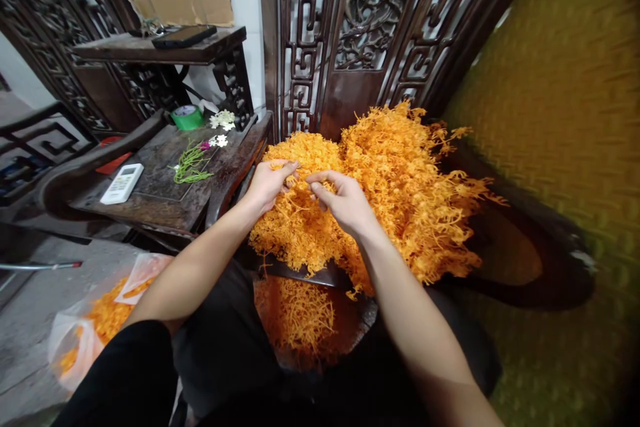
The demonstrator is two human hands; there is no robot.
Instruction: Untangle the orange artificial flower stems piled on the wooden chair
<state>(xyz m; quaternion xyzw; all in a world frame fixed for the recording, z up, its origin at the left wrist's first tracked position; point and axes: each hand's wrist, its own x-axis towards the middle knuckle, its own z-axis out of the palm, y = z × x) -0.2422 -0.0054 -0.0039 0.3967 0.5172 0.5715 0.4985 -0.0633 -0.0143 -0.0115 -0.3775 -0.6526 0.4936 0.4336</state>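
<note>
A big fluffy heap of orange, branching artificial sprigs (400, 193) rises in front of me. Over its nearer left part, my left hand (267, 185) is closed, thumb and fingers pinching at a thin orange sprig. My right hand (345, 199) faces it a short gap away, also closed in a pinch, with bits of orange between the fingers. The exact piece in each pinch is small and blends into the heap behind. Below, between my knees, more loose orange sprigs (305, 313) lie in a reddish, see-through bag.
To the left, a dark wooden side table (160, 173) bears a white remote control (123, 183), green tape (188, 117), green stems (193, 163) and white flowers (223, 120). A phone (184, 37) lies on a raised shelf. A plastic bag (83, 340) with orange pieces sits on the floor.
</note>
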